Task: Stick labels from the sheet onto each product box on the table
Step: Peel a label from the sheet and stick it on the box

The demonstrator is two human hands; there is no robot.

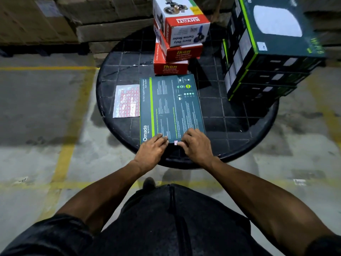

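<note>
At the table's (pixel 118 58) six o'clock edge, both hands press a label (pixel 175 143) onto the Omada box (pixel 171 106): left hand (pixel 153 150) flat-fingered, right hand (pixel 196 145) curled, fingertips down. Sheet (pixel 126 101) lies at nine o'clock; next, probably peel another.

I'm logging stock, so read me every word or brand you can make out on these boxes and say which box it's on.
"Omada by tp-link": flat dark box under both hands.
"KHYATI", "Heavy Duty Carton Sealer": top white and red box.
"Ikon": two red boxes beneath it.
Label sheet, green-edged stack, fine print: unreadable.
</note>
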